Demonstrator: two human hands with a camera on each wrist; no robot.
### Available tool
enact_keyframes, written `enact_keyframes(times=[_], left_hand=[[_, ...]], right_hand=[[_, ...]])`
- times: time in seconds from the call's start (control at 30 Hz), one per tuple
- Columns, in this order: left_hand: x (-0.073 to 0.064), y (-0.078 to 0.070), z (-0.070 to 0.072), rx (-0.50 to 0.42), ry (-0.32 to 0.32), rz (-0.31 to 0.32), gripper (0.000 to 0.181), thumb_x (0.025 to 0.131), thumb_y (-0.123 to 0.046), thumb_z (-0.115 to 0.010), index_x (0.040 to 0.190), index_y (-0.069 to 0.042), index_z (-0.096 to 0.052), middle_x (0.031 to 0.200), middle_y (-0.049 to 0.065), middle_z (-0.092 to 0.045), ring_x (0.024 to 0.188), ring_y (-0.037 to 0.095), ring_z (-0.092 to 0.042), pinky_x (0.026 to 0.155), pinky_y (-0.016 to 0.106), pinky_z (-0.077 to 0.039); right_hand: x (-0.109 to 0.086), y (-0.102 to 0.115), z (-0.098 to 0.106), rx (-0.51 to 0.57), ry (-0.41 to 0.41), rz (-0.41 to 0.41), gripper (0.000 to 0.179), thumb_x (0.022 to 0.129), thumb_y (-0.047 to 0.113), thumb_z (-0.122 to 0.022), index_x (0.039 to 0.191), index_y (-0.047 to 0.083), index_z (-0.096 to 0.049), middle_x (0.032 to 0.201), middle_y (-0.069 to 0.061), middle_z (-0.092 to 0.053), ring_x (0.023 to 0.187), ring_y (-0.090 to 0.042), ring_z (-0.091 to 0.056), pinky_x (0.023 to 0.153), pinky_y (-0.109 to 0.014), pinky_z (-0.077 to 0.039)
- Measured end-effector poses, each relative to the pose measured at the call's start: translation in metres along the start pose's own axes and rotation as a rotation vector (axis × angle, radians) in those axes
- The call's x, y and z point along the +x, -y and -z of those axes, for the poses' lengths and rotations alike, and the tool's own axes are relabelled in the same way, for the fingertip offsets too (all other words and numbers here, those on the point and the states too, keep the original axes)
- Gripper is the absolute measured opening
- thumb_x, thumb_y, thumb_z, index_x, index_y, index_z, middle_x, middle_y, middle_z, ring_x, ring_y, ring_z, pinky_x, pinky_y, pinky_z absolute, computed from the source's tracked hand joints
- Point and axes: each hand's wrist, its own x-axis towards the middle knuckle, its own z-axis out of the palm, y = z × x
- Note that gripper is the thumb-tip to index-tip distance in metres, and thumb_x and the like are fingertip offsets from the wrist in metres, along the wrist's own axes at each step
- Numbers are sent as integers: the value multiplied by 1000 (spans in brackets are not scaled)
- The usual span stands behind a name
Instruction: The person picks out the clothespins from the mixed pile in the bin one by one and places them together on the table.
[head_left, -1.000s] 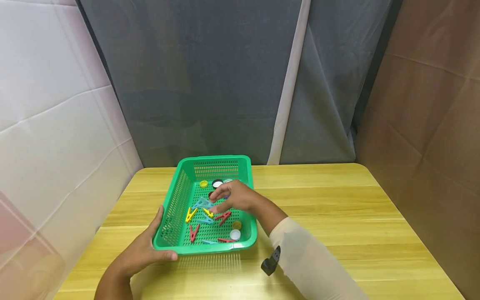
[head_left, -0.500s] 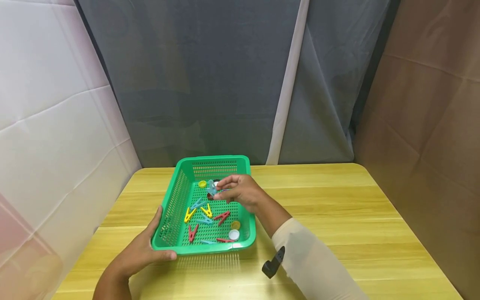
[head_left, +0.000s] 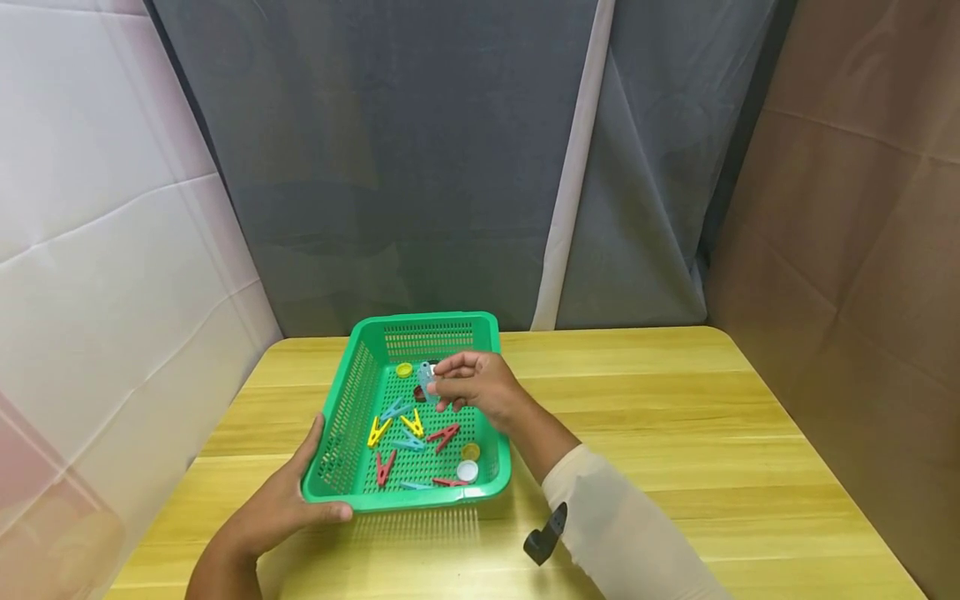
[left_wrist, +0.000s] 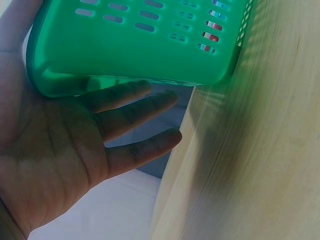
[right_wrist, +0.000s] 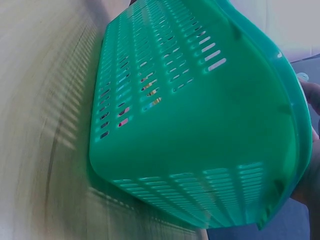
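In the head view, a green plastic basket [head_left: 431,317] stands on the wooden table. My left hand [head_left: 273,500] rests at its near left corner, thumb along the front rim; the left wrist view shows straight, spread fingers [left_wrist: 142,150] beside the wall. Over the basket's inside, my right hand [head_left: 480,383] pinches a light blue clothespin [head_left: 426,379] between thumb and fingers. Several clothespins lie below: a blue clothespin [head_left: 395,408], a yellow clothespin [head_left: 378,431] and a red clothespin [head_left: 386,468] among them. The right wrist view is mostly filled by the basket's outer wall [right_wrist: 200,135].
Bottle caps share the basket: a yellow cap [head_left: 404,370] at the far end, a dark red cap [head_left: 419,393], a white cap [head_left: 467,471] near the front right. The table [head_left: 675,433] extends rightward. A grey curtain [head_left: 420,167] hangs behind it.
My right hand has picked a light blue clothespin from the pile in the middle and moved it toward the far end of the basket. The left hand stays at its corner.
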Motion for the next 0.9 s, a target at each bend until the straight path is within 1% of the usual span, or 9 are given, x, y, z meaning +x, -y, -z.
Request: enact_keyframes(times=[0.17, 0.27, 0.37, 0.43, 0.5, 0.57, 0.67, 0.8, 0.9], left_hand=[[0, 0, -1, 0, -3, -5, 140, 87, -21, -93, 175, -23, 15, 181, 32, -4, 157, 54, -29, 99, 10, -39], [0, 0, -1, -3, -2, -3, 140, 86, -20, -93, 175, -24, 15, 181, 32, -4, 157, 55, -28, 99, 9, -37], [0, 0, 0, 3, -2, -1, 140, 86, -20, -93, 175, -24, 15, 181, 32, -3, 158, 56, -27, 99, 8, -37], [1, -1, 0, 7, -3, -2, 140, 86, -21, -93, 175, -24, 15, 181, 32, -3, 157, 56, -27, 99, 9, -37], [1, -1, 0, 7, -2, 1, 140, 86, -21, -93, 175, -24, 15, 181, 32, -3, 157, 55, -28, 99, 9, -38], [1, -1, 0, 0, 1, 4, 140, 87, -21, -93, 175, -24, 16, 181, 32, -2, 157, 55, -28, 99, 9, -38], [1, 0, 1, -10, 8, 11, 140, 87, -21, -92, 175, -24, 16, 181, 32, -1, 158, 55, -27, 99, 9, -38], [1, 0, 0, -9, 8, 14, 140, 87, -21, -93, 175, -25, 16, 181, 32, -1, 159, 57, -24, 98, 8, -37], [2, 0, 0, -5, 6, 14, 140, 86, -20, -93, 175, -26, 16, 181, 32, -2, 159, 58, -22, 98, 7, -36]], right_hand=[[-2, 2, 3, -41, 33, 12, 35, 101, 7, -76, 134, -1, -70, 94, 2, -74, 67, -12, -67, 64, -27, -50], [-6, 6, 6, -92, 55, 16, 38, 105, 10, -69, 142, 1, -68, 95, 1, -69, 70, -14, -62, 65, -28, -49], [-11, 10, 11, -94, 81, 10, 40, 108, 11, -61, 147, 2, -66, 99, -1, -66, 75, -15, -66, 67, -28, -53], [-14, 12, 15, -68, 101, -2, 40, 109, 12, -56, 148, 3, -64, 105, -3, -66, 79, -16, -72, 68, -29, -57], [-17, 14, 19, -33, 124, -10, 40, 110, 12, -55, 148, 0, -62, 110, -4, -67, 80, -16, -76, 68, -29, -60], [-20, 14, 25, -3, 150, -15, 40, 110, 10, -57, 148, -2, -60, 114, -4, -66, 83, -17, -77, 69, -29, -62], [-25, 15, 33, 40, 192, -24, 42, 107, 2, -61, 147, -6, -56, 118, -5, -63, 88, -19, -78, 77, -31, -65], [-33, 17, 44, 69, 234, -41, 48, 101, -7, -65, 148, -5, -54, 122, -7, -60, 95, -21, -79, 87, -33, -66], [-37, 18, 52, 81, 257, -43, 55, 97, -12, -66, 150, -5, -51, 122, -8, -60, 99, -22, -81, 90, -32, -65]])
